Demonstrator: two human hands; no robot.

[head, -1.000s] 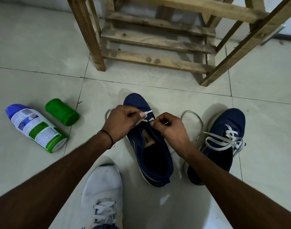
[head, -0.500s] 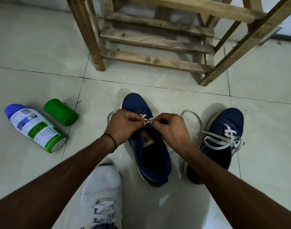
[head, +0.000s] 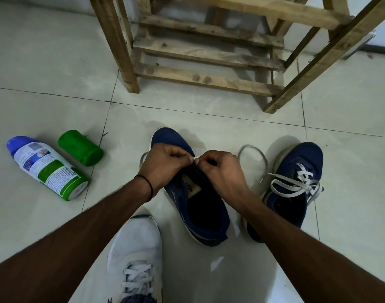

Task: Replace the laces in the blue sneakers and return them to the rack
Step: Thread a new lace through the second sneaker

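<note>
You bend both hands to one blue sneaker (head: 200, 206) on the tiled floor (head: 56, 95). Your left hand (head: 163, 165) and right hand (head: 222, 171) meet knuckle to knuckle over the front of its throat. The fingers (head: 183, 157) of each hand are curled tight and pressed together, pinching a short white stretch of lace (head: 196, 158) that shows in the gap between them. Which eyelet it runs through is hidden under your knuckles. Slack lace loops out on the floor to either side of the hands.

The sneaker lies lengthwise away from you, toe towards the wooden rack (head: 204, 77) and heel near your forearms. Its tongue and open mouth show no lacing below your hands. The unlaced eyelets therefore lie on your side of the fingers, along the shoe's long axis. The coming pull looks set to run back towards you, with neither hand nearer than the other.

The second blue sneaker (head: 296, 182) stands just right of your right forearm, loosely laced in white and well short of the rack. A spray can (head: 47, 169) and a green cap (head: 80, 147) lie to the left. A white shoe (head: 137, 254) sits nearest the camera.
</note>
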